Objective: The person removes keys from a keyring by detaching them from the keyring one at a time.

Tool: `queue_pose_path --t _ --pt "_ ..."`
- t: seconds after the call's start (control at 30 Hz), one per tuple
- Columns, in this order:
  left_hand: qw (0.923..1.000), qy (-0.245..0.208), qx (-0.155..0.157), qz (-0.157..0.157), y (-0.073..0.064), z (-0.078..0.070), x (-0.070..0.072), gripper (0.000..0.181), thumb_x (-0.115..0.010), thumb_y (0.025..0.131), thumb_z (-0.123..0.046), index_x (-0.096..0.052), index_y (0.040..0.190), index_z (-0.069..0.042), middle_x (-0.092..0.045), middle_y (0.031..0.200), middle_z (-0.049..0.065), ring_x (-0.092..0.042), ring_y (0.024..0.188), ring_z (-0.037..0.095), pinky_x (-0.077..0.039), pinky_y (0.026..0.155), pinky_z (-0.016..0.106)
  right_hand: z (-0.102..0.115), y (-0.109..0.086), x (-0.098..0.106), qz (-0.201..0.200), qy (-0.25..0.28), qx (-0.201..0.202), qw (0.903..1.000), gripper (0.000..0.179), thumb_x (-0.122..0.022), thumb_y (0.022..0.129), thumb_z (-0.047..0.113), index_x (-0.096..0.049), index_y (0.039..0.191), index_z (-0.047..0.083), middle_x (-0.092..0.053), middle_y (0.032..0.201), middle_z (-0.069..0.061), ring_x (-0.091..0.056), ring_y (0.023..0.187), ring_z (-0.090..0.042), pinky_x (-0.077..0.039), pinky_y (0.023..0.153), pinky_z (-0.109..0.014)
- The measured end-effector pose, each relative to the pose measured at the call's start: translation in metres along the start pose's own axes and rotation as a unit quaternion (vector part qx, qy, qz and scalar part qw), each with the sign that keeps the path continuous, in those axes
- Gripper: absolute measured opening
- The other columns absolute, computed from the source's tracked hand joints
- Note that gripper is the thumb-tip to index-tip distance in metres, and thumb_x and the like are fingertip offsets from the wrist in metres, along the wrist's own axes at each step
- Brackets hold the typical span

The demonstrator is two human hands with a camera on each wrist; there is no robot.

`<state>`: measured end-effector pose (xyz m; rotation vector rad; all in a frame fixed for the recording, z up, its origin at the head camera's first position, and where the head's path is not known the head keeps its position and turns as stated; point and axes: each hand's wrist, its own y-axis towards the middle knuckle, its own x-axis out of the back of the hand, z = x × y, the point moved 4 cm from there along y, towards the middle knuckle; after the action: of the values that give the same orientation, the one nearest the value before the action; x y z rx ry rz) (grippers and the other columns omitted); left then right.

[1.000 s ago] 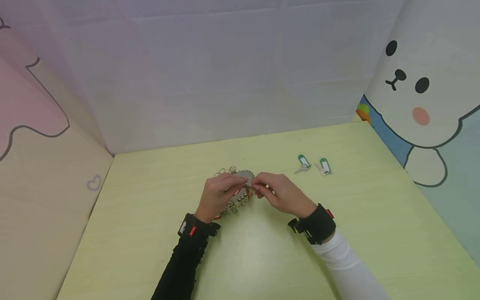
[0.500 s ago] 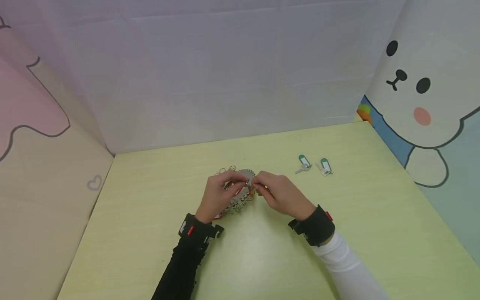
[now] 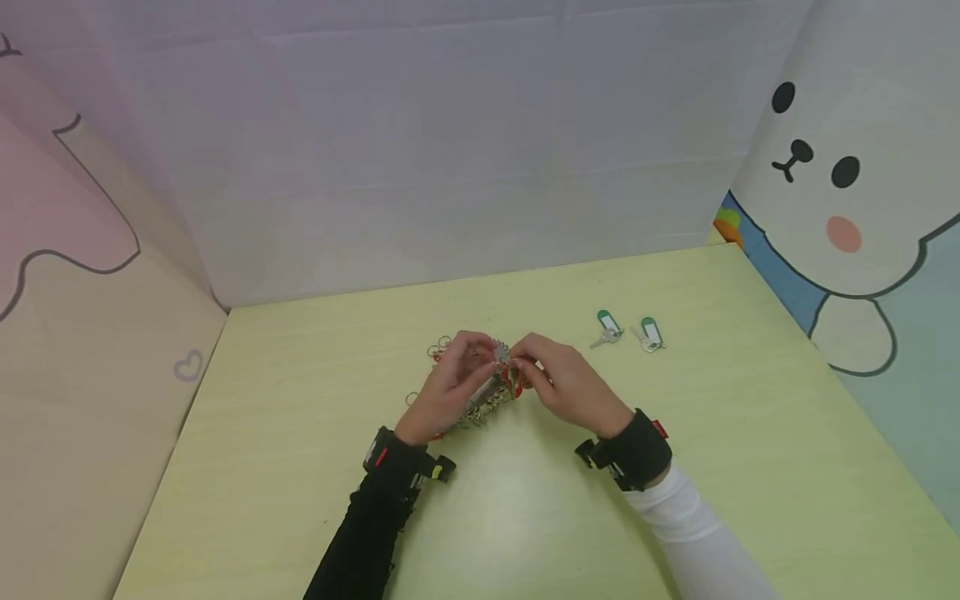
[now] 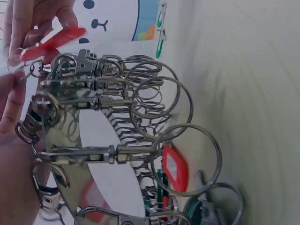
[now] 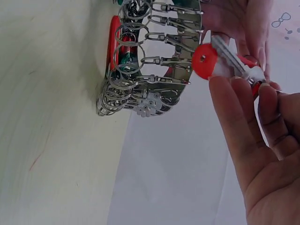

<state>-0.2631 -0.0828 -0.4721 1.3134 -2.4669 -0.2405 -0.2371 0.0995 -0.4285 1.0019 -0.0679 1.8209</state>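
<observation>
A metal key organizer [image 3: 501, 355] with swivel clasps and wire rings all round its edge stands tilted between both hands. In the head view my left hand [image 3: 453, 387] is at its left side, fingers bent over the rim. The left wrist view shows the left thumb [image 4: 8, 105] against a small split ring [image 4: 16, 70]. From the right, my right hand [image 3: 572, 387] pinches a red key tag [image 5: 204, 62] with its fingertips. A silver key [image 5: 228, 55] lies across that tag. More red tags [image 4: 174, 168] hang among the rings. The exact left-hand contact is partly hidden.
Two green key tags, one left [image 3: 608, 322] and one right [image 3: 651, 332], lie with keys on the pale table [image 3: 510, 533], to the right of the hands. A white wall [image 3: 450, 167] stands behind the table, with printed panels at both sides.
My left hand has turned, its thumb and fingers spreading further apart. The organizer has tilted up with it. The right hand has shifted slightly right, with the red tag coming more into sight.
</observation>
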Motion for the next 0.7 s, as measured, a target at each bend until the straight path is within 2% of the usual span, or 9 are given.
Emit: queue_pose_path --t 0.1,0.23,0.37,0.5,0.6,0.7 --pt "0.9997 -0.002 0.01 0.024 -0.002 0.004 -0.001 0.033 -0.057 0.106 -0.003 -0.048 0.137 -0.004 -0.06 0.115 0.015 -0.065 0.106 0.019 -0.056 0.091 0.037 0.0 0.0 0.0 0.003 -0.006 -0.006 1.0 0.009 -0.056 0.106 0.004 -0.064 0.107 0.009 -0.065 0.093 -0.005 -0.062 0.075 -0.015 -0.051 0.068 -0.027" --pt "0.9983 0.016 0.015 0.053 -0.003 0.006 0.0 0.033 -0.065 0.102 -0.006 -0.053 0.133 -0.012 -0.066 0.115 0.01 -0.069 0.104 0.022 -0.058 0.088 0.032 -0.001 0.0 0.001 0.017 0.022 -0.023 0.9993 0.01 -0.056 0.107 0.006 -0.065 0.108 0.01 -0.066 0.097 -0.005 -0.066 0.08 -0.019 -0.056 0.072 -0.028" --pt "0.9963 0.041 0.01 0.075 -0.003 0.003 0.001 0.025 -0.065 0.103 -0.009 -0.059 0.127 -0.012 -0.066 0.119 0.008 -0.071 0.104 0.025 -0.058 0.089 0.034 0.001 0.0 0.002 0.016 0.034 -0.015 0.9992 0.01 -0.057 0.106 0.007 -0.066 0.107 0.012 -0.063 0.097 -0.001 -0.059 0.085 -0.016 -0.053 0.074 -0.031" --pt "0.9925 0.074 0.016 0.096 -0.003 0.0 0.005 0.02 -0.064 0.104 -0.014 -0.065 0.124 -0.01 -0.066 0.122 0.005 -0.068 0.106 0.016 -0.055 0.094 0.038 0.003 0.001 0.003 0.006 0.019 0.015 0.9997 0.009 -0.06 0.105 0.006 -0.066 0.104 0.012 -0.06 0.099 0.0 -0.052 0.093 -0.016 -0.052 0.079 -0.036" --pt "0.9914 0.055 0.036 0.113 -0.004 0.0 0.008 0.022 -0.059 0.107 -0.016 -0.065 0.127 -0.008 -0.065 0.125 0.008 -0.065 0.109 0.017 -0.053 0.098 0.039 0.004 0.002 0.002 0.011 0.032 0.023 0.9992 0.009 -0.059 0.105 0.005 -0.067 0.106 0.011 -0.062 0.108 -0.002 -0.056 0.103 -0.019 -0.053 0.087 -0.04" --pt "0.99 0.012 0.061 0.127 -0.006 -0.001 0.01 0.026 -0.054 0.11 -0.016 -0.064 0.131 -0.006 -0.062 0.13 0.013 -0.062 0.115 0.025 -0.052 0.102 0.039 0.003 0.002 0.001 0.028 0.064 0.009 0.9975 0.011 -0.058 0.106 0.005 -0.066 0.111 0.011 -0.065 0.113 -0.003 -0.062 0.104 -0.022 -0.053 0.089 -0.038"
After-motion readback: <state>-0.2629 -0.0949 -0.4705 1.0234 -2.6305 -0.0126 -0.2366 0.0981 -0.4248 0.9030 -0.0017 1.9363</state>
